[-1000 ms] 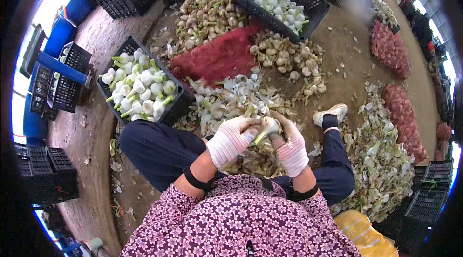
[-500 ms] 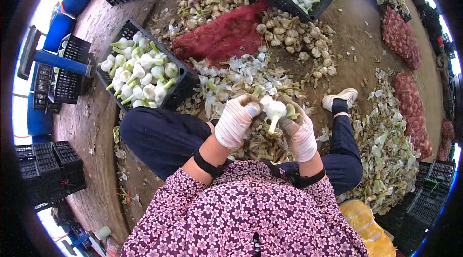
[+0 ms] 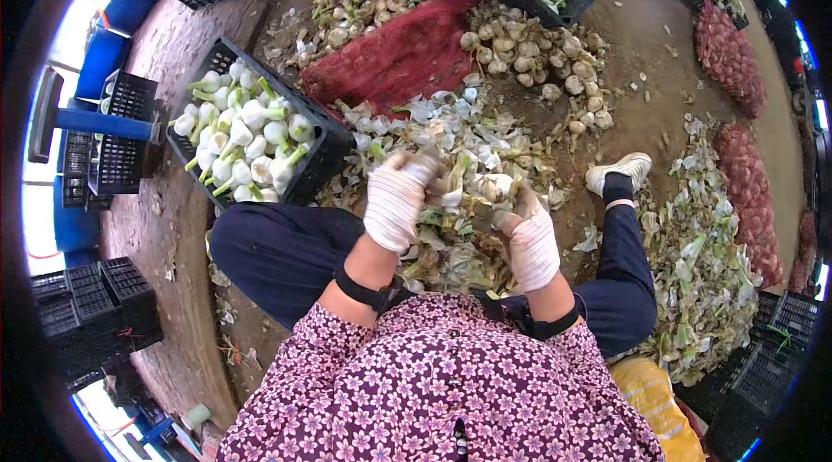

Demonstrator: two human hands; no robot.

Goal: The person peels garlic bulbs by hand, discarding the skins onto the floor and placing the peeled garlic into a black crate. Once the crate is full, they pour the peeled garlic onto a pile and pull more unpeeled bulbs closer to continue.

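Head view: garlic bulb (image 3: 496, 187) pinched in right hand (image 3: 530, 245) fingers, just right of black crate (image 3: 325, 159); left hand (image 3: 394, 202) fingers curled shut, gripping torn-off skin. Likely risk: bulb dropping into peel heap (image 3: 451, 245), lost among scraps.

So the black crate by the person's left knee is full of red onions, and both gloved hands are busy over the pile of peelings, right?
Not quite. The head view shows the black crate holds peeled white garlic bulbs with green stems, not red onions. The rest stands: the left hand and right hand, both gloved, work over the pile of peelings.
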